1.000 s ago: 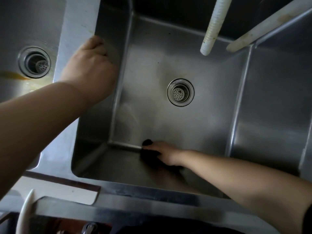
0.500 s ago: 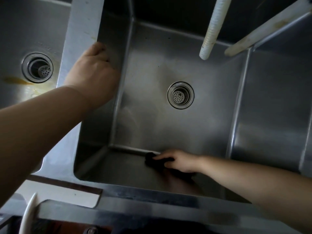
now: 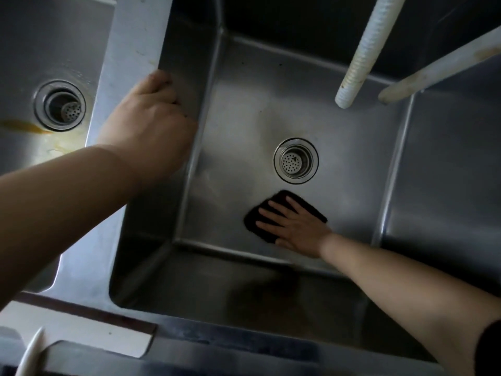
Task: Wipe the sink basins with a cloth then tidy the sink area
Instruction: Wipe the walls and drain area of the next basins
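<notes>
Sink basins sit side by side in one steel unit, and the wiping looks to be only partly done. Largest in view is the right basin (image 3: pixel 352 172), where the work is under way; its floor looks mostly free of dirt, apart from a few dark specks toward the far wall. Across the dividing rim (image 3: pixel 132 44), the left basin (image 3: pixel 24 50) carries an orange-brown streak (image 3: pixel 24 126) beside its drain (image 3: pixel 60 105), so I judge it not yet wiped. Tidying the sink area also seems left to do. Two pale hoses (image 3: pixel 360 52) hang over the right basin's far right corner. Resting on the dividing rim, the left hand (image 3: pixel 147 123) curls its fingers over the edge and grips it as a brace. On the floor near the front wall, the right hand (image 3: pixel 294 225) lies flat with straight fingers, pressing the dark cloth (image 3: pixel 271 204) just in front of the round drain (image 3: pixel 295 160).
</notes>
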Motion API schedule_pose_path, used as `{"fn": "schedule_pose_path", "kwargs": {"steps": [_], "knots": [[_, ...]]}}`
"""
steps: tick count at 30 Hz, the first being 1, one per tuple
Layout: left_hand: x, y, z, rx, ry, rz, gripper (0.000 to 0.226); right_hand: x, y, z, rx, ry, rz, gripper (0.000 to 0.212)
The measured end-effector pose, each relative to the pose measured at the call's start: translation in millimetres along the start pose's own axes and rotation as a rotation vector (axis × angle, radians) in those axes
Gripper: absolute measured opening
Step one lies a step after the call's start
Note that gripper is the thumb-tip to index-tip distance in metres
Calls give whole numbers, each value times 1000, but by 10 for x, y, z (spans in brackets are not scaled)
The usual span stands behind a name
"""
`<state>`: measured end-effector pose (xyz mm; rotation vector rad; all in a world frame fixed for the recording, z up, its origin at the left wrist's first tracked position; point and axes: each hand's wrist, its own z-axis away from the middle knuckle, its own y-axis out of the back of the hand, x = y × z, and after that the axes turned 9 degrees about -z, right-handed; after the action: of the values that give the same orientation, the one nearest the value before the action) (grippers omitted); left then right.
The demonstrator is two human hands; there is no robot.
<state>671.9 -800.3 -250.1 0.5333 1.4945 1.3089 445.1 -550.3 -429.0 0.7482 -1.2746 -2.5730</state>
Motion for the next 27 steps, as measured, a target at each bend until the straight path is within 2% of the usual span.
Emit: {"fn": "schedule_pose_path", "kwargs": {"steps": [7,10,13,16,20,23,27], "knots": [[-2,-23,-8,41,15,25,23,444,670,-876,200,-209,-56,58],[6,-25,-23,57,14,40,22,378,732,-1033,236,-300,-90,59],[7,-27,-16,66,0,36,19,87,583,-983,248,-267,-60,58],[0,-8,-17,58,-2,41,15,-220,331,-809,178,-150,-38,57],[10,14,-23,51,1,47,13,-163,279,-733,169,-52,-12,55],[1,5,-24,63,-9,49,13,109,489,-843,189,-109,-3,55],[4,-20,-29,71,7,37,16,580,750,-956,279,-284,-35,60]]}}
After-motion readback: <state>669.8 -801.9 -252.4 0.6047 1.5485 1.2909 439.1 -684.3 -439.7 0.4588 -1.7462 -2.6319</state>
